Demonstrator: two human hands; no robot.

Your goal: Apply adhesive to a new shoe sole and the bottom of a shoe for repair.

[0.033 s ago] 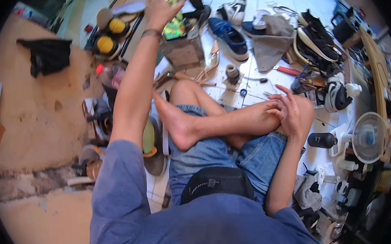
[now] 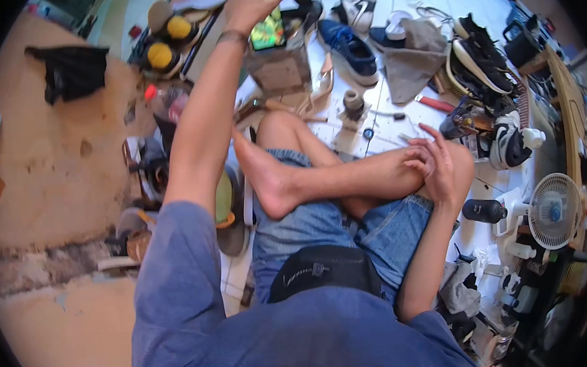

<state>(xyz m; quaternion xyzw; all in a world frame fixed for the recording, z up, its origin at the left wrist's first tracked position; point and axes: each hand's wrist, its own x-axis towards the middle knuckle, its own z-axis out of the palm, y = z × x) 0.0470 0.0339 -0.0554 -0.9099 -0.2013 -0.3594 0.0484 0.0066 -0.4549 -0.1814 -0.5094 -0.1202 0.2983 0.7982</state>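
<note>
I sit cross-legged on a tiled floor in denim shorts. My left hand (image 2: 248, 4) is stretched far forward and grips the top edge of a green and yellow packet (image 2: 269, 28). The packet stands above a brown cardboard box (image 2: 281, 70). My right hand (image 2: 436, 162) rests on my knee beside my ankle, fingers apart and holding nothing. A black pouch (image 2: 324, 271) lies in my lap.
Shoes crowd the floor ahead: a blue shoe (image 2: 348, 48) and black and white sneakers (image 2: 487, 54). A grey cloth (image 2: 414, 53), a black bottle (image 2: 485, 210) and a white fan (image 2: 550, 208) are on the right. Two yellow round items (image 2: 159, 56) and a black cloth (image 2: 70, 66) lie left.
</note>
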